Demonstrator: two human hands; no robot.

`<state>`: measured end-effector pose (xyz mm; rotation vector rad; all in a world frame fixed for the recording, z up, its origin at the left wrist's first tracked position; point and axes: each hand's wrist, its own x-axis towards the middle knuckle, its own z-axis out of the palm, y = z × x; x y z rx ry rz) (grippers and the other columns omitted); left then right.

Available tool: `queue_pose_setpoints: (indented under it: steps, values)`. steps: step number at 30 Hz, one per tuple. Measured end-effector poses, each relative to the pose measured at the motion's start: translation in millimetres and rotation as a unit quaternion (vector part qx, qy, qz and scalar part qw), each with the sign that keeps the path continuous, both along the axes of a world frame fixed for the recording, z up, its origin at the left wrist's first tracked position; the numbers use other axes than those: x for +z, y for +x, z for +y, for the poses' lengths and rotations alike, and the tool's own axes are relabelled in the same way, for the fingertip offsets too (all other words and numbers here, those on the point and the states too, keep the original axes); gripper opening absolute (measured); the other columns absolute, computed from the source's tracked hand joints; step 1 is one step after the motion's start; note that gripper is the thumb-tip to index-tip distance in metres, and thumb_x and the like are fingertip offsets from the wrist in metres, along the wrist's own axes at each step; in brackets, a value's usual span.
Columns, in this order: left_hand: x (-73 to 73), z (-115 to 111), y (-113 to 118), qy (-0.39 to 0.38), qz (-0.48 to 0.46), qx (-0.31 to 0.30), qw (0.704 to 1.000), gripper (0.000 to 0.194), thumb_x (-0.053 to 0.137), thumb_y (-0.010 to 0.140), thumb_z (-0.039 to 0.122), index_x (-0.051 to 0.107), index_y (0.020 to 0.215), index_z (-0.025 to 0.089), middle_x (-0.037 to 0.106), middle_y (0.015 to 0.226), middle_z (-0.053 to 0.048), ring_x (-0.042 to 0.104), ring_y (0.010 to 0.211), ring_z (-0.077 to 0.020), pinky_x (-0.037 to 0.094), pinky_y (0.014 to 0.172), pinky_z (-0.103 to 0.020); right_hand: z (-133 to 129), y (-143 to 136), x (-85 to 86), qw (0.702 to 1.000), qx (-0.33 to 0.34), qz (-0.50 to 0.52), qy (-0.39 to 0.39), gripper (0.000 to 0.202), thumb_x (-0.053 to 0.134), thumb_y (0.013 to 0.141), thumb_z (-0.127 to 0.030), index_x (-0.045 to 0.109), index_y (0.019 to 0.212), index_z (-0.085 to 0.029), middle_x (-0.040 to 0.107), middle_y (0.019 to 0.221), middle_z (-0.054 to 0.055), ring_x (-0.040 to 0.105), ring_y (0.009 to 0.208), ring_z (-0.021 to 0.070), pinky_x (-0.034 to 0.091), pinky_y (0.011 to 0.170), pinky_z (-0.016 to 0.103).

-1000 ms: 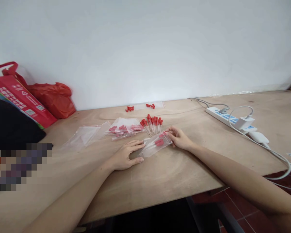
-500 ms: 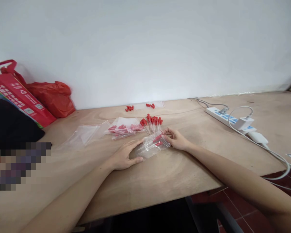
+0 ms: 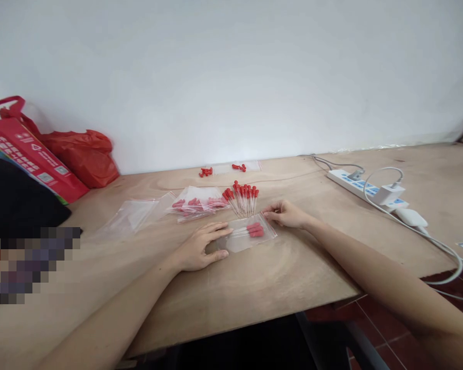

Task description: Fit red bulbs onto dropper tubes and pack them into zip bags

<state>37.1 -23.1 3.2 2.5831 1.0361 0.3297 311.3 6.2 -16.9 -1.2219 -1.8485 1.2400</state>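
A clear zip bag (image 3: 241, 243) lies flat on the table, with a few red-bulbed droppers (image 3: 255, 229) inside it. Fingers stretched, my left hand (image 3: 202, 246) rests at the bag's left end, its fingertips on the plastic. My right hand (image 3: 285, 213) pinches the zip edge at the bag's upper right corner. Just behind the bag, several loose droppers (image 3: 247, 192) fan out with their red bulbs pointing away from me. To their left is a pile of zip bags (image 3: 196, 198) holding more red-bulbed droppers.
Flat zip bags (image 3: 137, 215) lie further left. Small red bulbs (image 3: 206, 172) and another bag (image 3: 253, 166) are near the wall. A power strip (image 3: 347, 185) with chargers and cables occupies the right side. Red bags (image 3: 79, 156) and a black item (image 3: 19, 195) stand at left.
The bag has flattened onto the table, and the droppers inside now show clearly. My right hand has shifted slightly right with its edge; my left hand has barely moved.
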Motion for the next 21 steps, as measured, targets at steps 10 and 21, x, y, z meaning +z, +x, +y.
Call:
queue_pose_setpoints:
  steps: [10,21]
  values:
    - [2.4,-2.0,2.4,0.001,0.023,-0.009,1.000,0.051,0.047,0.078,0.049,0.039,0.125,0.031,0.035,0.135,-0.002,0.029,0.123,-0.0251,0.023,0.102,-0.045,63.7,-10.7,5.9,0.956,-0.252,-0.104,0.112,0.013,0.057,0.065,-0.025,0.056,0.073,-0.014,0.058,0.068,0.002,0.051,0.060,0.0100,0.039,0.053,0.020]
    - [1.8,-4.3,1.3,0.005,0.040,-0.012,0.999,0.053,0.044,0.079,0.049,0.037,0.127,0.026,0.032,0.136,-0.004,0.028,0.125,-0.0236,0.023,0.102,-0.043,97.2,-55.2,24.2,0.945,-0.268,-0.175,0.073,0.017,0.068,0.054,-0.017,0.059,0.067,-0.013,0.060,0.064,0.011,0.058,0.071,0.0229,0.040,0.050,0.024]
